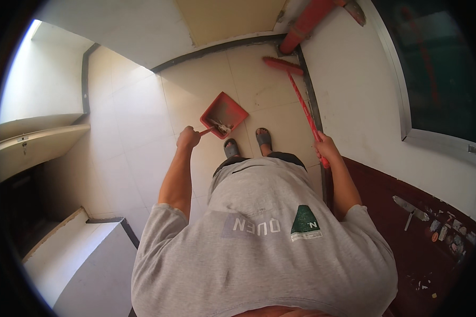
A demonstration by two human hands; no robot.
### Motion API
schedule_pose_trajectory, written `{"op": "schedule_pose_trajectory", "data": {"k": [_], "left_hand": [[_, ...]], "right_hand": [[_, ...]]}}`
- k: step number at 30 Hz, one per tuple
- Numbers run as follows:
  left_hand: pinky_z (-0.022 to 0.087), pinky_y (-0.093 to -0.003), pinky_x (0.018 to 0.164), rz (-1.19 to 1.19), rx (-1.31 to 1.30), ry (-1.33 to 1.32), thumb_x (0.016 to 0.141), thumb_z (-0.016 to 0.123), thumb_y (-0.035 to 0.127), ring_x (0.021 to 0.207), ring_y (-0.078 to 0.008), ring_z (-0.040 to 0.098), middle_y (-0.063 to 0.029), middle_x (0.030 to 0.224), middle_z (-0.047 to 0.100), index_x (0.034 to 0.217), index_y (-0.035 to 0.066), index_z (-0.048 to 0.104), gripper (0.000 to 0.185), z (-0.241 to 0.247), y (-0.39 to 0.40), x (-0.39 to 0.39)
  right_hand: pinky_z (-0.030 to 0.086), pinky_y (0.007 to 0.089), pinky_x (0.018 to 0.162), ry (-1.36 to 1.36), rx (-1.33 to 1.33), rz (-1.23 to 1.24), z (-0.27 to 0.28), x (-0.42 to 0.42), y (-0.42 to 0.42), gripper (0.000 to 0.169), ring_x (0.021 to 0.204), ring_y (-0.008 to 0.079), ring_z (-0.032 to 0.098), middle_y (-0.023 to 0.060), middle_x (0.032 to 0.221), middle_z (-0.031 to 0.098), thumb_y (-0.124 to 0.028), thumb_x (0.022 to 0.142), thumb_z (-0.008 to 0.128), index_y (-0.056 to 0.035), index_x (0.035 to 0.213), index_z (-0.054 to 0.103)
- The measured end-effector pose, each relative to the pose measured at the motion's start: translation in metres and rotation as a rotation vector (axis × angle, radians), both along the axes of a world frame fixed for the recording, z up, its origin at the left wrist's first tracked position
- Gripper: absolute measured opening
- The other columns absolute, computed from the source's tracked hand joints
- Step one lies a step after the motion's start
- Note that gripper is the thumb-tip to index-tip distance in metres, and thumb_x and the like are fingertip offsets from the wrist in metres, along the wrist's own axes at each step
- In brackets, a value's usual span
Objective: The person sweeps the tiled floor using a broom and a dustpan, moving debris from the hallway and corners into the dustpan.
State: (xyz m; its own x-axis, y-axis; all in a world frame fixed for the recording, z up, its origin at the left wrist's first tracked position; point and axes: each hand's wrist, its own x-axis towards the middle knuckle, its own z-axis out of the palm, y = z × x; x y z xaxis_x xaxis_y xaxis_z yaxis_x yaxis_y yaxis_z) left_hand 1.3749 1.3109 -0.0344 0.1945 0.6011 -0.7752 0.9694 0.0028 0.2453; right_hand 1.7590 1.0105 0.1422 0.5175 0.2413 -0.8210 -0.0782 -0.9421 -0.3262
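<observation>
My left hand (188, 137) is closed around the handle of a red dustpan (224, 109). Some pale, crumpled debris (222, 126) lies in the pan, near its handle side. My right hand (327, 147) grips the red handle of a push-type broom (302, 100) near its upper end. The broom's red head (282, 66) rests on the floor in the far right corner, beside the wall's dark skirting and a red pipe. Between dustpan and broom lies an open stretch of tiled floor with a few dark specks on it.
A red pipe (305, 25) rises in the corner. On the right are a white wall (349, 87), a dark framed board (444, 75) and a dark red door (380, 222) with stickers. An opened door with a key (24, 147) stands at left. Pale tiles (142, 130) cover the floor.
</observation>
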Motion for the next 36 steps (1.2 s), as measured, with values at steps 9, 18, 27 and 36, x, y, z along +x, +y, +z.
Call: {"op": "schedule_pose_trajectory", "data": {"k": [9, 18, 27, 36], "left_hand": [[0.05, -0.0455, 0.092, -0.054, 0.017, -0.044, 0.083, 0.055, 0.027, 0.109, -0.0393, 0.061, -0.0244, 0.114, 0.065, 0.114, 0.001, 0.064, 0.041, 0.011, 0.003, 0.017], [0.053, -0.0449, 0.086, -0.172, -0.032, 0.025, 0.077, 0.07, 0.06, 0.107, -0.0353, 0.064, -0.018, 0.112, 0.068, 0.109, 0.005, 0.068, 0.064, 0.009, 0.016, 0.042], [0.053, -0.0431, 0.087, -0.172, -0.025, 0.063, 0.079, 0.07, 0.054, 0.108, -0.0318, 0.064, -0.0143, 0.114, 0.068, 0.113, 0.008, 0.068, 0.057, 0.028, 0.012, 0.045], [0.053, -0.0439, 0.085, -0.122, 0.013, 0.063, 0.084, 0.064, 0.045, 0.105, -0.0345, 0.065, -0.0168, 0.111, 0.069, 0.107, 0.006, 0.069, 0.046, 0.034, -0.005, 0.028]], "right_hand": [[0.038, 0.0286, 0.038, 0.247, 0.07, -0.277, 0.043, -0.063, -0.034, 0.045, 0.044, 0.01, 0.045, 0.0003, 0.063, 0.049, -0.011, 0.089, 0.051, -0.0163, 0.133, 0.05], [0.035, 0.0246, 0.037, 0.137, 0.031, -0.24, 0.076, -0.065, -0.011, 0.06, 0.043, 0.0074, 0.042, -0.0005, 0.062, 0.048, -0.014, 0.089, 0.054, -0.0217, 0.147, 0.04], [0.037, 0.0265, 0.038, 0.376, 0.158, -0.209, 0.038, -0.072, -0.052, 0.057, 0.042, 0.0095, 0.044, -0.0003, 0.062, 0.047, -0.012, 0.088, 0.055, -0.0173, 0.144, 0.043], [0.045, 0.0315, 0.042, 0.047, 0.065, 0.382, 0.05, -0.059, 0.024, 0.061, 0.045, 0.0149, 0.05, 0.0054, 0.065, 0.052, -0.01, 0.087, 0.05, -0.0076, 0.146, 0.037]]}}
